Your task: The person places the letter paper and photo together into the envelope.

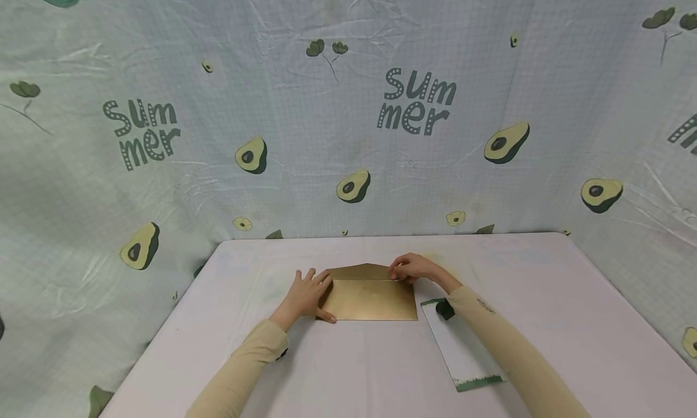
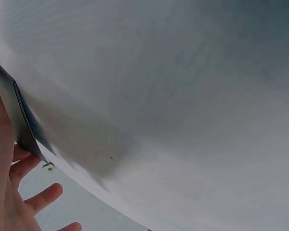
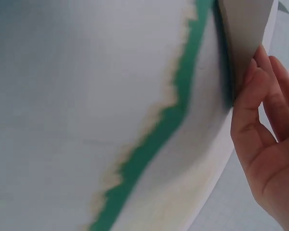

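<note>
A gold envelope lies on the table with its pointed flap opened up away from me. My left hand rests over the envelope's left side, fingers spread, the thumb near its lower left corner. In the left wrist view, the envelope's edge runs along the palm and the outer fingers stand apart from it. My right hand pinches the flap's right end between thumb and fingers. From the right wrist view, the thumb and fingertips meet on the envelope's paper.
A white card with green borders at its two short ends lies to the right, partly covered by the right forearm and the black wrist camera. A pale table meets a printed cloth backdrop behind it.
</note>
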The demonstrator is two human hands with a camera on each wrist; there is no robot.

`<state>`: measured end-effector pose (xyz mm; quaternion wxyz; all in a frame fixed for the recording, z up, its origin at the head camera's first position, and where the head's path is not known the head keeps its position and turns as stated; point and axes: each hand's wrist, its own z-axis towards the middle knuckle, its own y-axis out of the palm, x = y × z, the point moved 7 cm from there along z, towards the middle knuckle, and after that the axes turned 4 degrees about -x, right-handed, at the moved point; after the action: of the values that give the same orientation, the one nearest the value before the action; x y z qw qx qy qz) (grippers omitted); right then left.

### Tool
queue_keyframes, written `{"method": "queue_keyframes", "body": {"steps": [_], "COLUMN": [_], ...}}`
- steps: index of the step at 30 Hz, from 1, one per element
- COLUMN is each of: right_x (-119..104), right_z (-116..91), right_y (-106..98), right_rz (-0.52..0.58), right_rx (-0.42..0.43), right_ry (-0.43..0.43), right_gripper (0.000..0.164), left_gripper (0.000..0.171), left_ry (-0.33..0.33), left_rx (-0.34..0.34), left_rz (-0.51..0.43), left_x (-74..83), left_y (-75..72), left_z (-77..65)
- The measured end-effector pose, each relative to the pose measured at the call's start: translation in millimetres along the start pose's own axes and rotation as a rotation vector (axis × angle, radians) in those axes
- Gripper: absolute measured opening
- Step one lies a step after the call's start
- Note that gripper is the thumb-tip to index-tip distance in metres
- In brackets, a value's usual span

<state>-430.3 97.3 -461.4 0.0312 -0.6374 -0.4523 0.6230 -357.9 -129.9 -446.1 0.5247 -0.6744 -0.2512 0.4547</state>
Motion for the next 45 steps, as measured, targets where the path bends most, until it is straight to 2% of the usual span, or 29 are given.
{"method": "queue_keyframes", "body": {"steps": [11,16,26,31,36,39,45], "right_x": [-3,-3,-4,-8,-8,-9,-4], "right_z": [-22,-33,-59,-76,-93,-103,-122], "right_y": [-10,-16,-27,-32,-34,-31,-19], "right_rz": [0.046,0.025,-0.036,-0.129,-0.269,-0.383,-0.648], "right_rx": [0.034,0.06,0.051,0.069,0.119,0.148,0.208], "right_ry": [-0.128,-0.131,-0.169,-0.215,-0.273,-0.31,-0.288], "right_gripper": [0.028,0.027,0.029,0.027,0.024,0.024,0.034], "left_gripper": [0.102,0.101,0.101,0.102,0.103,0.103,0.103], "left_ry": [0.006,0.005,0.008,0.007,0.008,0.009,0.015], "left_rx": [0.011,0.022,0.025,0.019,0.017,0.018,0.021], "left_rz": [-0.029,-0.019,-0.016,-0.021,-0.016,-0.016,-0.019], "left_x": [0.8,0.3,0.1,-0.5,-0.6,-0.4,0.3], "left_y": [-0.6,0.6,0.0,0.7,1.5,1.6,1.3], "left_z": [-0.9,-0.1,0.3,1.3,1.8,1.8,2.3]}}
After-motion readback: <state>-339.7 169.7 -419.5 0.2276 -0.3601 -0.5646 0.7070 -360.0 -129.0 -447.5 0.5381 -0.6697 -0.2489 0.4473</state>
